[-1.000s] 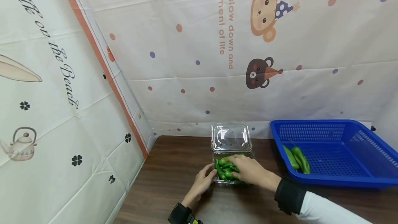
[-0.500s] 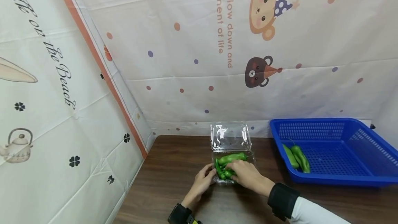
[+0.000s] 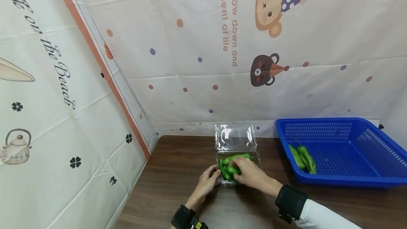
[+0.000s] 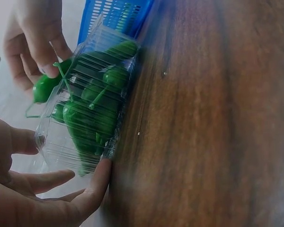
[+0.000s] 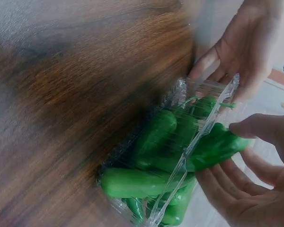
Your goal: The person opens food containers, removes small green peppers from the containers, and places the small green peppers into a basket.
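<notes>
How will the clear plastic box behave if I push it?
The clear plastic box would probably flex under pressure, as its see-through, ribbed plastic looks thin. It seems likelier to slide than tip, sitting low with green peppers in its base. Its raised lid may swing, since it stands open along the back edge.

Free tabletop between container and basket

Head camera looks forward-down from above; close wrist cameras share the container from opposite sides.
</notes>
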Available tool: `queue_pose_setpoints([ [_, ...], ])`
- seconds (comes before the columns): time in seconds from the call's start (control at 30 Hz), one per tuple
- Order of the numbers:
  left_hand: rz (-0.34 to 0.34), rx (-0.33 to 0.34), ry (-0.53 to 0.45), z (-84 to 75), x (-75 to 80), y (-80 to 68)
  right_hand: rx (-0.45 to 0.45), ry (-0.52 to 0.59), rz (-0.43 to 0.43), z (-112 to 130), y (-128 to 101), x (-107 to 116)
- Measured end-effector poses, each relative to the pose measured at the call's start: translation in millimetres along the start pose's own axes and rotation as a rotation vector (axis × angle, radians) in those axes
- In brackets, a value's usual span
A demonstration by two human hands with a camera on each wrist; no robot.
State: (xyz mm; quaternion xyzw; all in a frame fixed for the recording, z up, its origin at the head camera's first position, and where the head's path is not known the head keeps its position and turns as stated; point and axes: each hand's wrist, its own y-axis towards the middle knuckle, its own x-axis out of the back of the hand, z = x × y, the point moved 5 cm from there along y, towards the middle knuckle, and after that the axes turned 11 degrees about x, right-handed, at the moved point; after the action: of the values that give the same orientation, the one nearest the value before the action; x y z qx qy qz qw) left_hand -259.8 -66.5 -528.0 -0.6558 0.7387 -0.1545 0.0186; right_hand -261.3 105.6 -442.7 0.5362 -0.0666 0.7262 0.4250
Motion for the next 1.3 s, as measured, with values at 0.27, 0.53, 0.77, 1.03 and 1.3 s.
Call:
queue_pose_setpoints([
  [0.27,0.005,0.015,-0.002,0.9,0.4,1.0,-0.029,0.178,-0.121,-2.8,1.2,3.1],
  [0.53,0.015,0.020,0.002,0.4,1.6,-0.2,-0.250,0.549,-0.201,-18.2,0.7,-5.3],
  [0.77,0.021,0.018,-0.011,-1.0,1.2,0.1,-0.429,0.745,-0.272,-30.0,-0.6,-7.6],
  [1.03,0.015,0.002,-0.012,-1.9,0.6,1.1,-0.548,0.903,-0.365,-43.0,-1.0,-3.2],
  [1.3,0.023,0.006,-0.007,0.4,0.5,2.0,-0.565,0.844,-0.333,-44.4,6.1,9.8],
])
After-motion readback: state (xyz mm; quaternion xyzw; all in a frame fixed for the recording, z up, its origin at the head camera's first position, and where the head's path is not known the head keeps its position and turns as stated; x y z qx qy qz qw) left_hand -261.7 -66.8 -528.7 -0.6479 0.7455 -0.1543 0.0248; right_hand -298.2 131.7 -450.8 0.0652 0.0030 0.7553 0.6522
